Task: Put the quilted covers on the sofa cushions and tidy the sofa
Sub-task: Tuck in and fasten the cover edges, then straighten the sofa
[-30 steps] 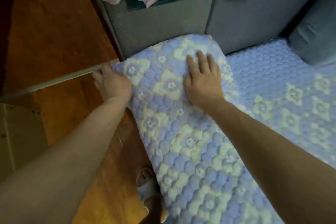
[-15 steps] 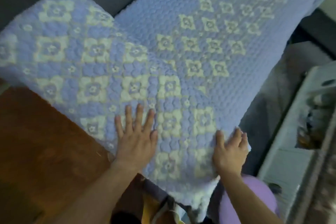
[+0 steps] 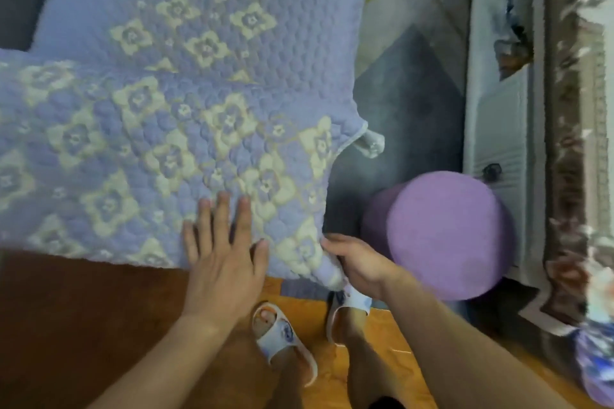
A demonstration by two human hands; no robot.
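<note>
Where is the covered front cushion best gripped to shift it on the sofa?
Probably at its near right corner, from the right side. The quilted cover bunches into a loose fold there, which the right hand pinches, while the left hand lies flat on top. The broad quilted top offers nothing to pinch.
</note>
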